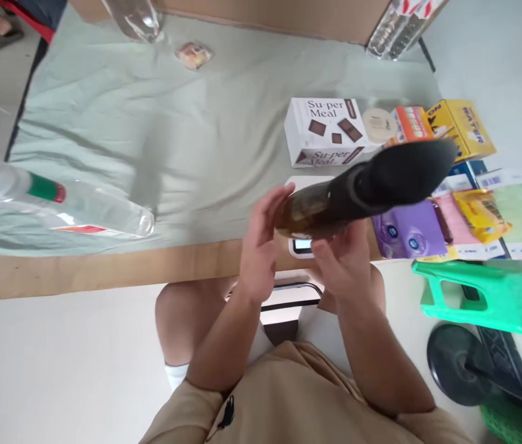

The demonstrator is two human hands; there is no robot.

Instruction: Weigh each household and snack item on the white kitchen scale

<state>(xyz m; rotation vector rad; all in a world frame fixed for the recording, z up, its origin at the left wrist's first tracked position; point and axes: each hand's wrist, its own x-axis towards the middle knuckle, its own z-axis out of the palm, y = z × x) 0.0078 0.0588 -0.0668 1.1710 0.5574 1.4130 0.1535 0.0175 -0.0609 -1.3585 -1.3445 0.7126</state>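
Both my hands hold a dark bottle [371,185] with a brownish transparent bottom, tilted sideways above the table's near edge. My left hand [261,246] cups its base end from the left. My right hand [344,262] supports it from underneath. Right under the bottle sits a small white scale [301,245] with a lit display, mostly hidden. Behind it lies a white "Su-per Meal" box [325,131].
A pale green cloth [172,142] covers the table. A clear plastic bottle [71,206] with a green band lies at the left. Several colourful packets and boxes [464,185] crowd the right side. A green plastic stool [487,296] and a black fan base [464,364] stand at the lower right.
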